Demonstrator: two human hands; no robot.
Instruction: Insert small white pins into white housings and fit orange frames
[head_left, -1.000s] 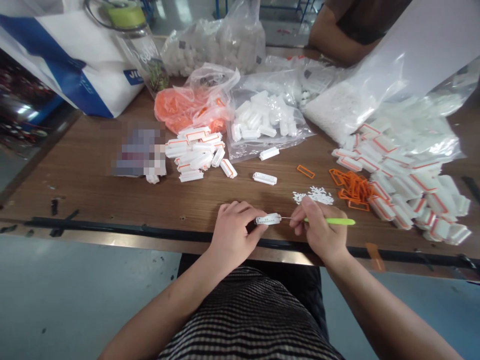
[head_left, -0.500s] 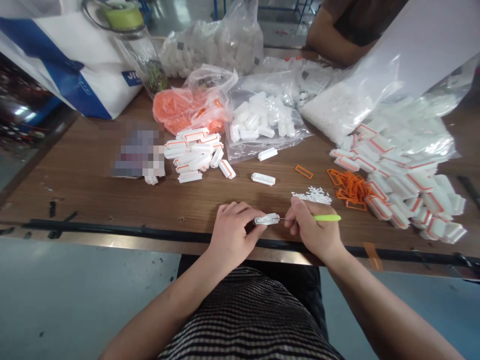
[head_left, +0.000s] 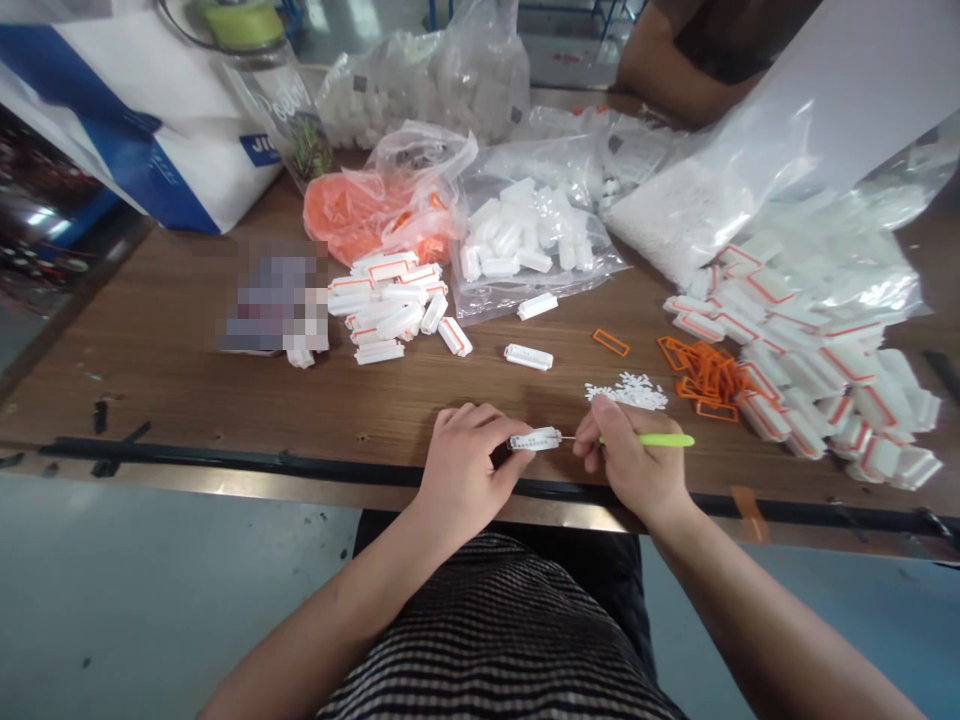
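Near the table's front edge my left hand pinches one end of a white plastic housing, a small oblong part with a row of dark holes. My right hand is closed round a thin tool with a lime-green handle. The tool's slim metal shaft points left, its tip at the housing's right end; whether it goes inside is too small to tell. Just beyond my right hand lies a pile of tiny white pieces. Another white housing rests on the table ahead.
Orange frames lie right of the tiny pieces, beside a heap of orange-edged white housings. More housings are piled at left. Behind stand plastic bags of white parts, a bottle and a paper bag. Across the table shows a person's arm.
My right hand has shifted slightly right with the tool, so a little of its shaft has drawn away from the housing. My left hand keeps its hold almost unmoved.
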